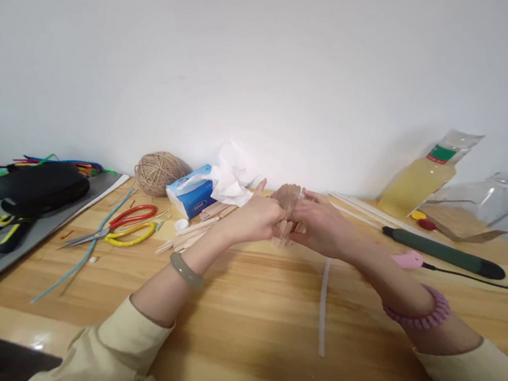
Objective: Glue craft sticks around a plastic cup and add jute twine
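Observation:
Both hands meet above the table over a piece made of wooden craft sticks [288, 195], whose rounded ends show between them. My left hand [258, 216] is closed around its left side with the thumb raised. From the right, my right hand [323, 223] grips the same piece, fingers bent over it. Much of the piece is hidden by the fingers, and it is slightly blurred. Loose craft sticks [193, 232] lie in a pile left of my left hand. Below my right hand, a thin white strip [324, 313] rests on the wood.
Red-and-yellow-handled scissors [130, 227] cross a blue pipe cleaner [86, 254] on the left. Behind are a twine ball [160, 171] and a tissue pack [194, 192]. To the right lie a green tool [444, 251], a yellow-liquid bottle [417, 182] and a cut clear bottle [492, 202].

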`<state>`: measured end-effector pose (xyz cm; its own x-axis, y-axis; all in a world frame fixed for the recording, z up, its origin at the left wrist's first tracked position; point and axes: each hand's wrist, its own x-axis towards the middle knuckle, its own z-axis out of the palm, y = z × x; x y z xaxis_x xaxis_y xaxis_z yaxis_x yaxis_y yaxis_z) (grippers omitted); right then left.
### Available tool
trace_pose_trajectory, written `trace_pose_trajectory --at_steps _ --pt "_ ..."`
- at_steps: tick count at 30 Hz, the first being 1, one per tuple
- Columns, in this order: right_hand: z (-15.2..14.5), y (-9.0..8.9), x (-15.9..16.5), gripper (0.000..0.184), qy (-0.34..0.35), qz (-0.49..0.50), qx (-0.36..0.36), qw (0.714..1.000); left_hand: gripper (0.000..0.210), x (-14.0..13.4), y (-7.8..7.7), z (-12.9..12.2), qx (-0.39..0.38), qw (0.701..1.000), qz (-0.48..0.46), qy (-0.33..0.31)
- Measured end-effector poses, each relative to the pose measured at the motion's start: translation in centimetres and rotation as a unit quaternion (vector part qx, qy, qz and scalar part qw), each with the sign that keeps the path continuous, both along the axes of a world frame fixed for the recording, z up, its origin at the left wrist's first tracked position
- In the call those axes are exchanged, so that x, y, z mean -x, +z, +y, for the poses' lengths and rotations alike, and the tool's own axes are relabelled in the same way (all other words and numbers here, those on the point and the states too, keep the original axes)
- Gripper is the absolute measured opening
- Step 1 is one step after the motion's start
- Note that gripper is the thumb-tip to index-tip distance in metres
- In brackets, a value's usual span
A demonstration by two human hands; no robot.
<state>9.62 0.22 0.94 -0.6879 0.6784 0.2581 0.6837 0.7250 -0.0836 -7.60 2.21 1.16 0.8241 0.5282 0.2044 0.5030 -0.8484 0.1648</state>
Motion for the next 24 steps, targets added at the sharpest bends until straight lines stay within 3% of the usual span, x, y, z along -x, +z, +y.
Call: trace_pose_trajectory --at_steps 8,14,19,24 --pt "0.4 -0.5 0.0 0.008 -0.019 -0.012 -0.010 1.000 0.019 -0.3 -0.5 0.3 -0.004 1.000 -0.002 0.013" --pt "0.5 -0.2 -0.4 0.014 -0.025 0.000 -0.027 0.999 0.004 0.2 0.4 -0.2 0.005 0.999 0.005 0.033" --pt "-0.1 0.6 -2.8 0.031 -0.045 0.068 -0.042 0.996 0.044 2.4 1.2 -0.5 -0.003 0.993 -0.094 0.065" --pt "-2.0 0.9 -4.9 0.021 -0.036 0.134 -0.038 0.990 0.033 6.4 1.3 -0.4 -0.026 0.974 -0.142 0.175"
